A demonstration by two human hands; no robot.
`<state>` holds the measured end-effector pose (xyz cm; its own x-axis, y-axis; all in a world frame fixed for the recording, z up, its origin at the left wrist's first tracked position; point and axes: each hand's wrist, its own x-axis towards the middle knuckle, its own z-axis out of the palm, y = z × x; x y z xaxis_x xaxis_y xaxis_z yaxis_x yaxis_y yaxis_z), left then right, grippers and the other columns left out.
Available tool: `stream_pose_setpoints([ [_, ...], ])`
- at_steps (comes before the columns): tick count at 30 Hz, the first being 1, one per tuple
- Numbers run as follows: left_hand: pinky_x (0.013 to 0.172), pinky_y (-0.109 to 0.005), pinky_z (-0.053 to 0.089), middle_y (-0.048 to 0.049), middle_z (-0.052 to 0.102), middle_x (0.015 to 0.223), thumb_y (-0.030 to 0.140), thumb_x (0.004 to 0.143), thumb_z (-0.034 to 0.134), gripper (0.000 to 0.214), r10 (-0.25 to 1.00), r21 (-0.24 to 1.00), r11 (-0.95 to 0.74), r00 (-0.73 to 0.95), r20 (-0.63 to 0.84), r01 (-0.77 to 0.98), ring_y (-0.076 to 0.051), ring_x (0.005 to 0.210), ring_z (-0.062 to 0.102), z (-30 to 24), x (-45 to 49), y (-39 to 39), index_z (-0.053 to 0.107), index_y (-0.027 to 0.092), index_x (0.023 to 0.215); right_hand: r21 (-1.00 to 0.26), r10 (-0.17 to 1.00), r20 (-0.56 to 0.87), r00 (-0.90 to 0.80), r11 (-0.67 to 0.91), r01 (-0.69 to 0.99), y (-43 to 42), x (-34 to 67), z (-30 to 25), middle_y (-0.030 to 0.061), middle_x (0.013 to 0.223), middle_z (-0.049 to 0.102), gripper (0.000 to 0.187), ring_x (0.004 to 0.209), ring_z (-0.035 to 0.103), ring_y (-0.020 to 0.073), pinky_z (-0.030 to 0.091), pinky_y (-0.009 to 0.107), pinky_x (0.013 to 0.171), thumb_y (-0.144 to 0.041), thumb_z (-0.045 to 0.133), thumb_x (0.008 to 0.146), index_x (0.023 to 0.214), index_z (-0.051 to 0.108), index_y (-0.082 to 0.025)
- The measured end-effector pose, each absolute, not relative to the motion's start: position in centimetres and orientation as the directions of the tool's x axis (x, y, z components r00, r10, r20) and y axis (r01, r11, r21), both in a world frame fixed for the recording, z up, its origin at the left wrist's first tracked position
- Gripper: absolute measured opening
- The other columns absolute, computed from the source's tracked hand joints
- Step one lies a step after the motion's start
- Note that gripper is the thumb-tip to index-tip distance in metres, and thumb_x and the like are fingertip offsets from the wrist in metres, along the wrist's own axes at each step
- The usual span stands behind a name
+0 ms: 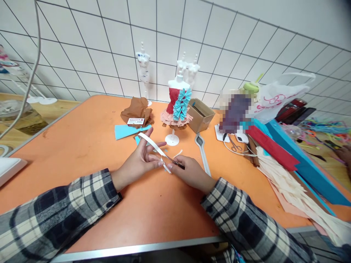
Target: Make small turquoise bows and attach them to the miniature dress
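Observation:
A narrow white strip (150,141) curves over the fingers of my left hand (139,160), its lower end pinched near the thumb tip. My right hand (190,170) is closed around a slim tool with a dark handle (179,165) and a metal blade; my fingers hide its exact kind. The blade meets the strip between both hands. Just beyond stands a small white dress form (172,139) wearing a red top (173,100), a turquoise ruffle (182,105) and a pink frilled skirt (168,117). Small white and blue scraps lie beneath my hands.
Behind are more white dress forms (144,67) and a cardboard box (201,118). Brown paper (138,109) and blue paper (123,132) lie at left. To the right are scissors (236,147), a phone, cables, cream paper strips (279,182) and a plastic bag (279,96).

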<state>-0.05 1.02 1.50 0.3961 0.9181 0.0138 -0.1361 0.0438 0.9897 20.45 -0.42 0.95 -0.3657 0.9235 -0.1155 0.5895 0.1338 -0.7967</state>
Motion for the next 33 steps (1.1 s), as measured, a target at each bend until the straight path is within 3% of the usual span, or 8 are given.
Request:
stream_pose_setpoints([
  [7,0.079,-0.031,0.057,-0.016,0.039,0.149,0.022,0.073,0.078,0.11,0.96,0.987,-0.129,0.238,0.15,-0.1,-0.011,0.078,0.071,1.4,-0.1,1.3,0.002,0.042,0.15,-0.779,0.952,-0.021,-0.304,0.175,0.603,-0.1,20.8,0.5,-0.0054,0.054,0.031,0.027,0.053,0.034,0.0098,0.021,0.025,0.051,-0.024,0.05,0.079,0.057,0.034,-0.02],
  [10,0.083,-0.034,0.057,-0.0151,0.041,0.147,0.023,0.077,0.075,0.105,0.968,0.981,-0.172,0.171,0.186,-0.091,-0.013,0.081,0.072,1.4,-0.1,1.3,0.003,0.041,0.15,-0.868,0.984,0.166,-0.07,0.18,0.463,-0.4,21.0,0.5,-0.0054,0.055,0.032,0.027,0.053,0.035,0.011,0.025,0.026,0.052,-0.026,0.047,0.082,0.06,0.033,-0.021],
  [13,0.083,-0.035,0.058,-0.0159,0.044,0.145,0.024,0.081,0.071,0.099,0.965,0.984,-0.165,0.192,0.176,-0.073,-0.016,0.084,0.073,1.3,0.0,0.9,0.003,0.04,0.151,-0.921,0.951,0.29,0.108,0.246,0.302,-0.7,20.9,0.7,-0.0035,0.062,0.044,0.027,0.06,0.044,0.0132,0.036,0.027,0.061,-0.033,0.043,0.089,0.066,0.033,-0.023],
  [16,0.083,-0.037,0.058,-0.0173,0.038,0.149,0.024,0.085,0.069,0.098,0.926,0.984,-0.156,0.334,0.176,-0.086,-0.016,0.079,0.074,1.2,0.3,0.1,-0.002,0.043,0.151,-0.932,0.966,0.251,-0.062,0.258,0.254,-0.8,20.4,0.7,0.0021,0.085,0.062,0.026,0.083,0.057,0.0175,0.043,0.031,0.078,-0.033,0.053,0.085,0.071,0.034,-0.023],
  [19,0.083,-0.039,0.058,-0.0179,0.031,0.154,0.023,0.087,0.066,0.097,0.867,0.981,-0.143,0.461,0.189,-0.133,-0.018,0.083,0.074,1.0,0.6,-0.8,-0.004,0.046,0.15,-0.952,0.96,0.136,-0.246,0.196,0.235,-0.8,19.7,0.4,0.0057,0.105,0.068,0.028,0.097,0.061,0.0207,0.044,0.035,0.085,-0.031,0.06,0.081,0.073,0.035,-0.023],
  [23,0.084,-0.04,0.058,-0.0177,0.032,0.154,0.021,0.088,0.064,0.098,0.831,0.981,-0.109,0.527,0.178,-0.158,-0.02,0.09,0.074,0.7,0.8,-1.0,-0.008,0.048,0.149,-0.992,0.946,0.04,-0.321,0.076,0.099,-1.0,19.4,0.3,0.0037,0.093,0.071,0.034,0.082,0.064,0.0185,0.046,0.034,0.077,-0.029,0.063,0.078,0.071,0.03,-0.023],
  [27,0.085,-0.039,0.056,-0.018,0.036,0.151,0.022,0.088,0.065,0.098,0.835,0.988,-0.114,0.528,0.153,-0.105,-0.021,0.093,0.073,0.5,0.6,-0.7,-0.007,0.046,0.15,-0.999,0.934,-0.011,-0.358,-0.026,-0.037,-0.9,19.4,0.5,0.0002,0.078,0.068,0.04,0.063,0.058,0.0141,0.045,0.029,0.062,-0.033,0.066,0.075,0.07,0.028,-0.024],
  [33,0.092,-0.045,0.051,-0.0187,0.045,0.144,0.032,0.089,0.063,0.091,0.89,0.99,-0.137,0.442,0.115,0.018,-0.02,0.091,0.071,0.6,0.5,-0.6,-0.002,0.037,0.153,-0.998,0.943,0.058,-0.329,0.062,0.002,-0.6,19.7,0.3,-0.0012,0.076,0.065,0.037,0.072,0.06,0.0149,0.045,0.031,0.073,-0.028,0.066,0.076,0.07,0.03,-0.024],
])
